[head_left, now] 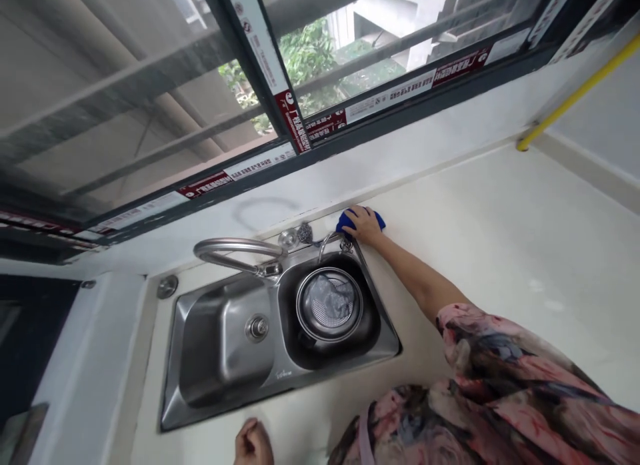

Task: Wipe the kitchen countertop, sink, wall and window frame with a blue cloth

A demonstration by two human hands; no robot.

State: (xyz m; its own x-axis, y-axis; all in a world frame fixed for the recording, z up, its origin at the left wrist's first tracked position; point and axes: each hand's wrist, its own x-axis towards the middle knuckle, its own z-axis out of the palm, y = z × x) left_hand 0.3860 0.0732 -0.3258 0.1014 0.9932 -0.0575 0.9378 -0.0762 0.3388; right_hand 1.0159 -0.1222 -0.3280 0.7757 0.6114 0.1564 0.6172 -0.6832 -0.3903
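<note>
My right hand point(365, 225) reaches to the back right corner of the sink. Its fingers lie over a bunched blue cloth point(345, 221) on the counter and grip it. Down at the counter's front edge, my left hand point(253, 444) is loosely curled, and I see nothing in it. The double steel sink point(225, 338) lies between the two hands. In its right bowl sits a round pan with a perforated steel strainer point(320, 322), and a wet grey rag point(333, 297) rests inside that.
A curved steel faucet point(240, 245) arches over the left bowl, which has a drain point(257, 328). Behind the sink lie a steel scrubber point(305, 232) and a round metal lid point(288, 238). A window frame point(295, 122) runs along the back; a yellow pipe point(575, 95) stands at the right.
</note>
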